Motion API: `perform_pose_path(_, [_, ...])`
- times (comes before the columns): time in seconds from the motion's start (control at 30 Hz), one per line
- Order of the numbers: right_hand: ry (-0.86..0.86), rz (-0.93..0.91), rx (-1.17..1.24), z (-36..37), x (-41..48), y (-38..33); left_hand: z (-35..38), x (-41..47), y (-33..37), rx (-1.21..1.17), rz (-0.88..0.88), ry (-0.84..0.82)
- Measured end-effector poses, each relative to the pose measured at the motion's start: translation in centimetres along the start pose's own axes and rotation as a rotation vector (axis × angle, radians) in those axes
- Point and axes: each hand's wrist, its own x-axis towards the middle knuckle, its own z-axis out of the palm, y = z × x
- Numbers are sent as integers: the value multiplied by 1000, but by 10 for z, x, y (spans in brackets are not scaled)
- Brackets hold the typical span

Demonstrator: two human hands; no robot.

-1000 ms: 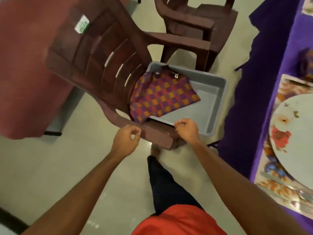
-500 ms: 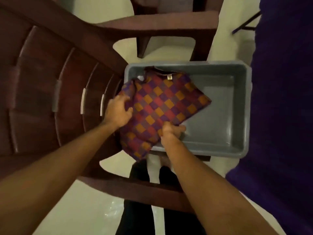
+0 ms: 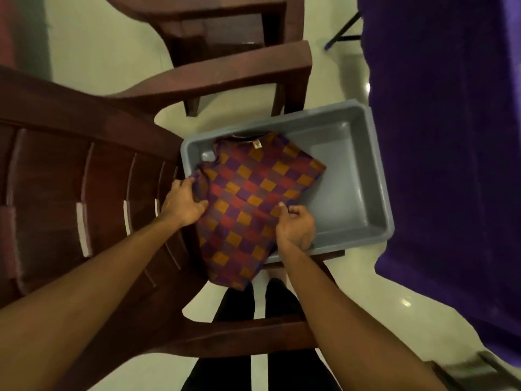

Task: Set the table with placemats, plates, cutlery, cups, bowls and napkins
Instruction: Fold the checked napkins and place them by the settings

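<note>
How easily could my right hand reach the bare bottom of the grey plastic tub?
Probably yes: the right hand pinches the purple checked cloth beside the uncovered half of the grey plastic tub.

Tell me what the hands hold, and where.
Both grip the checked cloth: left hand at its left edge, right hand at its near right edge.

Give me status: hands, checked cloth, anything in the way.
Hands: left hand grips checked cloth, right hand pinches it. Cloth in grey tub, near corner overhanging. Chair back close beside left hand.
</note>
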Motion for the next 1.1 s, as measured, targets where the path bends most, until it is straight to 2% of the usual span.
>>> perform_pose_path(0.13, [87, -9, 9, -13, -10, 1, 2, 0, 4, -40, -9, -96])
perform_pose_path(0.2, [79, -124, 132, -12, -17, -2, 5, -2, 9, -26, 18, -143])
perform_pose_path(0.33, [-138, -432, 305, -25, -37, -20, 2, -5, 24, -111, 96, -120])
perform_pose_path(0.4, [-251, -504, 333, -40, -43, -34, -6, -5, 33, -185, 140, -97])
perform_pose_path(0.57, [-450, -665, 364, -87, -56, -82, -39, -20, 71, -627, -16, -96])
perform_pose_path(0.67, [-500, -939, 131, -120, -62, -107, -57, -30, 84, -899, -111, -100])
perform_pose_path(0.77, [-431, -1397, -382, -157, -66, -129, -79, -36, 93, -1087, -134, -69])
perform_pose_path(0.83, [-384, -1565, -577, -176, -65, -136, -92, -41, 96, -1150, -137, -41])
perform_pose_path(0.93, [-260, -1640, -564, -195, -60, -128, -104, -44, 97, -1087, -74, -20])
perform_pose_path(1.03, [-44, -1699, -464, -208, -62, -117, -106, -51, 106, -874, 53, -17])
perform_pose_path(1.1, [106, -1724, -373, -209, -68, -107, -99, -60, 116, -711, 145, -77])
